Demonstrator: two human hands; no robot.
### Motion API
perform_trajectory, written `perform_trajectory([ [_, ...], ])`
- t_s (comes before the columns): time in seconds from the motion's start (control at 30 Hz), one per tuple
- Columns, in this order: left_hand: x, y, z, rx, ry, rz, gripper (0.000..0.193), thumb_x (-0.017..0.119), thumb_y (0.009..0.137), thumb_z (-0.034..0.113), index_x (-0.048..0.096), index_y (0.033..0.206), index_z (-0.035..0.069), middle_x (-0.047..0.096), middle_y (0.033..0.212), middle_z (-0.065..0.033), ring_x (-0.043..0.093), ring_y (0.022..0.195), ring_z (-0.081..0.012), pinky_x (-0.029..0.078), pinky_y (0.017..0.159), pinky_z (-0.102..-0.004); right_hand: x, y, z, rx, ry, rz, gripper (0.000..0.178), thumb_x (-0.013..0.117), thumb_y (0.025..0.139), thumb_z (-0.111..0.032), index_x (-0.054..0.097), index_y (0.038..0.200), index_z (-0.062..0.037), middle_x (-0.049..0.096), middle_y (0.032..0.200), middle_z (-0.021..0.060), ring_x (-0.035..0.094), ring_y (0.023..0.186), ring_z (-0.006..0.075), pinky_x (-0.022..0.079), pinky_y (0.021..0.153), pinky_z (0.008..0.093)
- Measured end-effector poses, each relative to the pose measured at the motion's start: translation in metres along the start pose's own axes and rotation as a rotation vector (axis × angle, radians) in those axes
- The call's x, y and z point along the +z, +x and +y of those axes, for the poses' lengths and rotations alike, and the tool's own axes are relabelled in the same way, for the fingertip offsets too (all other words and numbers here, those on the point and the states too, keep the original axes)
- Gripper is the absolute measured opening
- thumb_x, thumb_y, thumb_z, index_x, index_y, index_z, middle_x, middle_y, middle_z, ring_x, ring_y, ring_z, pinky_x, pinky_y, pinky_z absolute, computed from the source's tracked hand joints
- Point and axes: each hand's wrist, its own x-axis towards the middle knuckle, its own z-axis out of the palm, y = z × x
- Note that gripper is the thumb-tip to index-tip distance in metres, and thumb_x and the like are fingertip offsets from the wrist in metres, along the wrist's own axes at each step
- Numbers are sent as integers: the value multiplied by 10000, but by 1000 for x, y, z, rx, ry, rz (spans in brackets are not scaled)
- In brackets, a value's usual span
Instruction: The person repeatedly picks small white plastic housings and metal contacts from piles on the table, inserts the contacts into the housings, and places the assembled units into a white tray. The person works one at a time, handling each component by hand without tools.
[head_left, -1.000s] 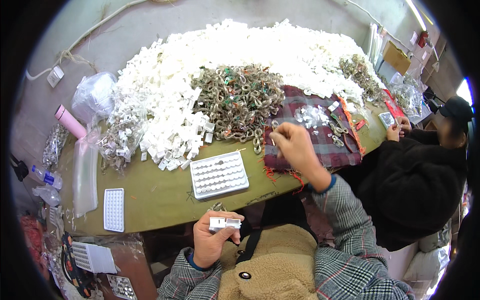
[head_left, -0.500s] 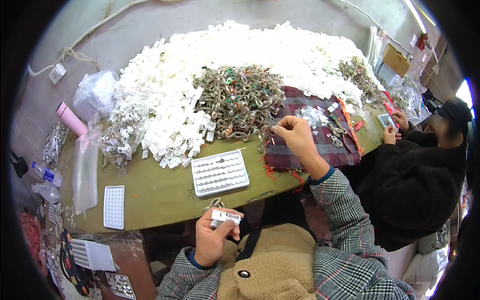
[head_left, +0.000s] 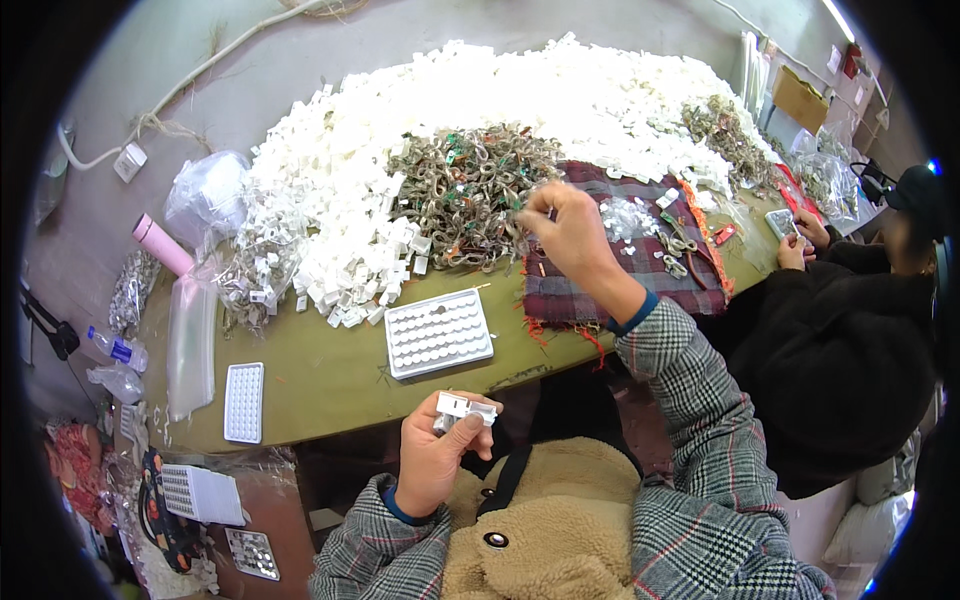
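right hand (head_left: 570, 232) just moved up off the plaid cloth (head_left: 640, 270), pinching into the grey-green metal clip pile (head_left: 470, 190), while left hand (head_left: 435, 455) still grips a small white plastic block (head_left: 462, 409).

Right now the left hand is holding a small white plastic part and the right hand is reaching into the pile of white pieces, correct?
Not quite. The left hand does hold the small white plastic part, but the head view shows the right hand at the pile of greenish-brown metal clips, not among the white pieces.
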Motion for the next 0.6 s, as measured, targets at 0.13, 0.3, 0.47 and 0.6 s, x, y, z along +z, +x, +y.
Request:
perform_trajectory([
  [0.13, 4, -4, -4, -39, 6, 13, 183, 626, 960, 75, 601, 1096, -44, 687, 1050, -189, 625, 717, -144, 551, 591, -279, 10, 11, 9, 237, -163, -329, 175, 752, 767, -125, 667, 708, 16, 655, 788, 173, 644, 797, 355, 504, 750, 432],
  [0.3, 2, -3, -7, -97, 68, 36, 162, 621, 960, 79, 610, 1064, -44, 689, 1045, -192, 611, 673, -148, 536, 559, -279, 11, 12, 12, 273, 1, -387, 114, 759, 746, -101, 683, 717, -21, 656, 797, 87, 620, 836, 302, 421, 853, 431],
  [0.47, 6, 0, 1, -43, -68, 6, 170, 607, 970, 67, 608, 1087, -56, 702, 1004, -166, 618, 700, -123, 538, 601, -253, 6, 10, 15, 45, -49, -161, 113, 758, 748, -102, 685, 704, -29, 668, 799, 78, 609, 829, 271, 449, 809, 398],
  [0.6, 12, 8, 17, -39, 22, -37, 172, 565, 991, 72, 585, 1113, -47, 678, 1080, -205, 611, 730, -136, 546, 600, -275, 0, 7, 17, 28, -64, -129, 136, 756, 773, -76, 672, 714, 12, 667, 716, 97, 626, 659, 194, 476, 608, 360],
])
